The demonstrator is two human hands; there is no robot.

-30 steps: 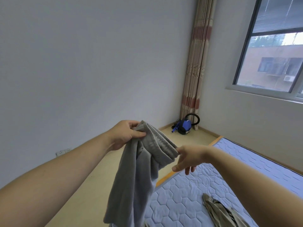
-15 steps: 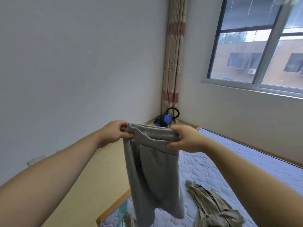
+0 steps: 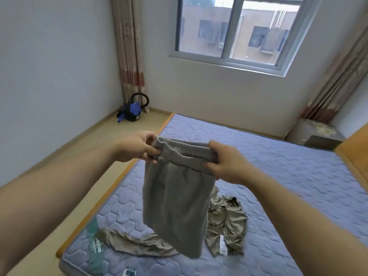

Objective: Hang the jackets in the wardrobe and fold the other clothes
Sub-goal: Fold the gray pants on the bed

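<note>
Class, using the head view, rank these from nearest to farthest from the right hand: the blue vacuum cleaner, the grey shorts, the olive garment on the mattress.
1. grey shorts, waistband in the grip of the right hand.
2. olive garment, below on the mattress.
3. blue vacuum cleaner, far left corner.

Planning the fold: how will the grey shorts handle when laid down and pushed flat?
Probably floppy: the grey shorts hang limp from the waistband, which the left hand and right hand pinch at its ends. Likely light, since pinches alone carry them. Pushed on the quilted mattress, they would probably bunch rather than slide.
</note>
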